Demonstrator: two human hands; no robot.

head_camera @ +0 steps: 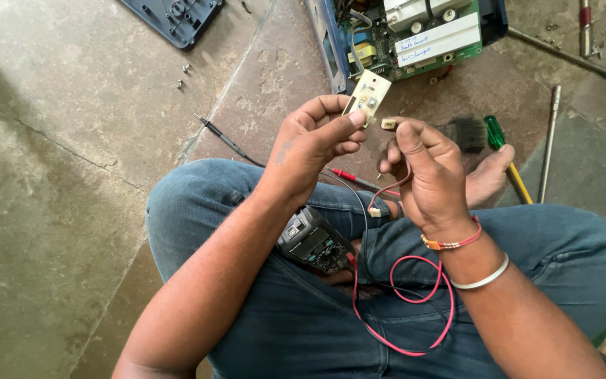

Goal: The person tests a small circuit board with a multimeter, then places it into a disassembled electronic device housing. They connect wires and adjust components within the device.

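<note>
An informal floor repair workshop is shown: beyond the right hand (pixel 426 175), an opened blue-cased green circuit board (pixel 415 35) and long metal screwdrivers (pixel 548 140) are spread on bare stone.

I see the left hand (pixel 313 140) pinching a small beige circuit board (pixel 368 95), with the right hand (pixel 426 172) just beside the board gripping a small connector (pixel 389 124). Below the board, a multimeter (pixel 315 242) rests on the lap.

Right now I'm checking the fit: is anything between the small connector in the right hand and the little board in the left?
Nothing visible: the connector and the board sit close, with open air between them.
</note>
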